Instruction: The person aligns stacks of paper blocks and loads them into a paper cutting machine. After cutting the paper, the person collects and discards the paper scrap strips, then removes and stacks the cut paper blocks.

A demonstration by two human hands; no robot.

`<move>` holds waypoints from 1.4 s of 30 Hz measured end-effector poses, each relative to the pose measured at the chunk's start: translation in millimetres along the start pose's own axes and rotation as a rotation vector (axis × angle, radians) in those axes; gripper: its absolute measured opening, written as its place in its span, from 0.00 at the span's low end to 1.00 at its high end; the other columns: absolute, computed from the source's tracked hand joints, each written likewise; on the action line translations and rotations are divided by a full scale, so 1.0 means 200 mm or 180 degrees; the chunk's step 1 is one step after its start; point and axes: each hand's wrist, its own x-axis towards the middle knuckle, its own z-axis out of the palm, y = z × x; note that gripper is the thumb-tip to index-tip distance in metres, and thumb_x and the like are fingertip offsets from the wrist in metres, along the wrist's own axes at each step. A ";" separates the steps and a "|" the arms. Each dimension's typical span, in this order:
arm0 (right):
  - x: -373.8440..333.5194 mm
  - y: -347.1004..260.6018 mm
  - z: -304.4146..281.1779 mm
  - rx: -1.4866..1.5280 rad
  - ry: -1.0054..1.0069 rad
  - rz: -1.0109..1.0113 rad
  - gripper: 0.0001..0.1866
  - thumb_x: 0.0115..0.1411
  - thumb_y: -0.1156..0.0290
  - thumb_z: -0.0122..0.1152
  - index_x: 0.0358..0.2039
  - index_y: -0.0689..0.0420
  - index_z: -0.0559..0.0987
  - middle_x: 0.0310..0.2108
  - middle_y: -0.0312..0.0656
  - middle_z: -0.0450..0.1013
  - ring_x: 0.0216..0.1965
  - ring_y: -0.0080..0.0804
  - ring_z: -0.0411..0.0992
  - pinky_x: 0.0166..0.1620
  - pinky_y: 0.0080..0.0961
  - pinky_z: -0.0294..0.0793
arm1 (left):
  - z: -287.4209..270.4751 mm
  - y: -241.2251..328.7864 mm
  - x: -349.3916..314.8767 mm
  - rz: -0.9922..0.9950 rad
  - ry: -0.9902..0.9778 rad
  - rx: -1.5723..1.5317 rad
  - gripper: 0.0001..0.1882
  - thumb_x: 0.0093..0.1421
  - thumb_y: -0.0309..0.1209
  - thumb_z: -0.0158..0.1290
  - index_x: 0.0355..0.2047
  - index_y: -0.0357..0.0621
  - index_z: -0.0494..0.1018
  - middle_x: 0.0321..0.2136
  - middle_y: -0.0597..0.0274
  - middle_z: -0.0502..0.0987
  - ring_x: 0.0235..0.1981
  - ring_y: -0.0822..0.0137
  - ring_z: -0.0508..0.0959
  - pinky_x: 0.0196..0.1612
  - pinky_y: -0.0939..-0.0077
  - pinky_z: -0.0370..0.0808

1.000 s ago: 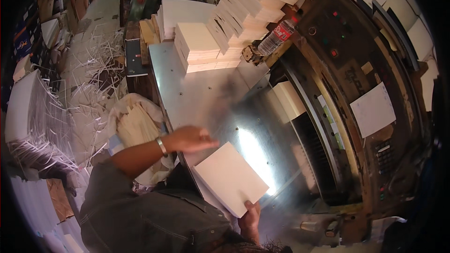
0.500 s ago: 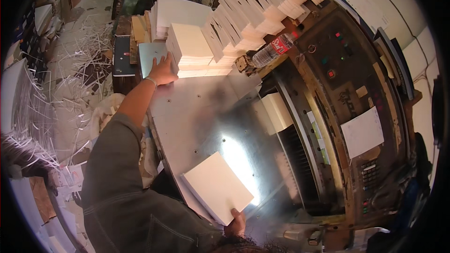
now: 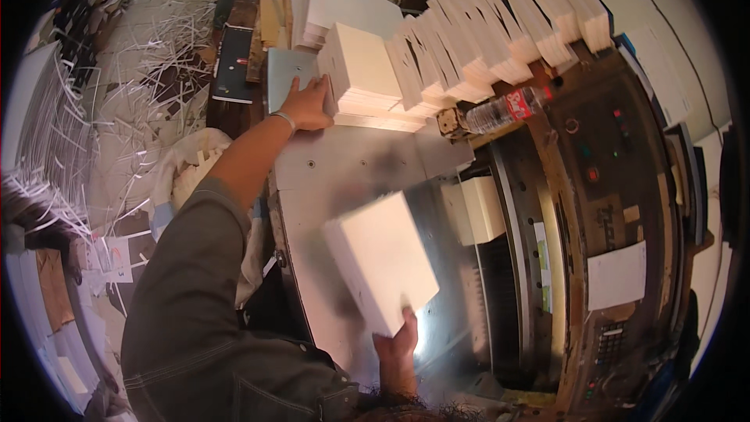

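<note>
My right hand [image 3: 400, 336] grips a thick cream paper block [image 3: 387, 254] by its near corner, thumb on top, fingers hidden beneath. The block is tilted above the metal worktable [image 3: 312, 180]. Over at the far left of the table, my left hand [image 3: 310, 103] has its fingers spread and rests against the left side of a stack of cream paper blocks [image 3: 363, 66]. Behind that stands a taller white paper stack [image 3: 348, 8]. A long row of fanned paper bundles [image 3: 484, 31] runs off to the right.
A clear plastic bottle [image 3: 500, 112] lies beside the bundles. Another paper block [image 3: 478, 207] sits by the machine's slot on the right. The control panel [image 3: 601, 141] has lit buttons. Paper strips [image 3: 168, 55] litter the floor at left, near a white sack [image 3: 199, 156].
The paper block in my right hand has risen off the table, turning and moving farther away. My left hand stays against the stack. The whole view has shifted.
</note>
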 end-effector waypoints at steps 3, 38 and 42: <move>0.32 -0.10 0.27 -0.0044 -0.0107 -0.0058 0.33 0.69 0.46 0.49 0.66 0.54 0.67 0.56 0.44 0.75 0.49 0.45 0.78 0.40 0.42 0.81 | 0.01 0.00 -0.01 -0.0077 -0.0011 0.0087 0.63 0.46 0.46 0.61 0.75 0.29 0.42 0.70 0.32 0.60 0.75 0.47 0.57 0.76 0.41 0.38; 1.67 -0.29 1.41 0.0415 -0.0092 -0.0357 0.35 0.65 0.50 0.69 0.58 0.61 0.66 0.52 0.50 0.66 0.49 0.53 0.74 0.51 0.53 0.85 | -0.06 0.07 -0.04 -0.0216 -0.0005 -0.0170 0.60 0.44 0.41 0.58 0.74 0.28 0.46 0.69 0.33 0.63 0.74 0.51 0.59 0.78 0.47 0.37; 1.61 -0.31 1.37 0.0470 -0.0034 -0.0348 0.42 0.66 0.49 0.67 0.67 0.61 0.58 0.57 0.53 0.62 0.52 0.59 0.73 0.52 0.58 0.84 | -0.06 0.06 -0.04 -0.0285 -0.0040 -0.0112 0.60 0.44 0.42 0.60 0.74 0.28 0.48 0.70 0.37 0.62 0.74 0.52 0.59 0.77 0.46 0.38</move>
